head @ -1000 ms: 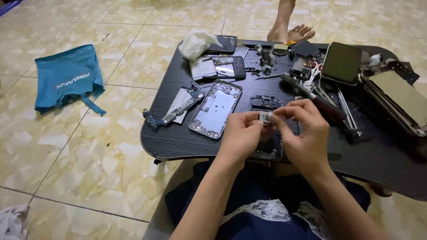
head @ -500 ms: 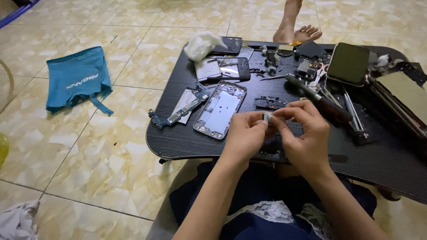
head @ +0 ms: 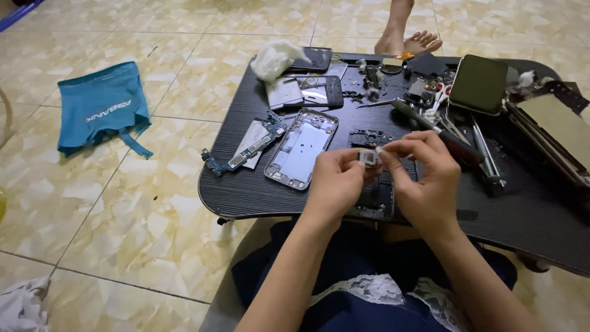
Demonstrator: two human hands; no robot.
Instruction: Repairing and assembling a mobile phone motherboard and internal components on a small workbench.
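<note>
Fingers [head: 357, 161] of both the left hand [head: 335, 184] and the right hand [head: 424, 178] pinch a tiny phone part [head: 367, 157] over the black table [head: 246, 184].

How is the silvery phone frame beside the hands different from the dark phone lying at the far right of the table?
The silvery phone frame lies opened, its pale inside and cut-outs bare; the dark phone shows one smooth unbroken face. The frame sits close to the left hand; the dark phone lies farther off, past the right hand. Both lie flat on the black table.
</note>
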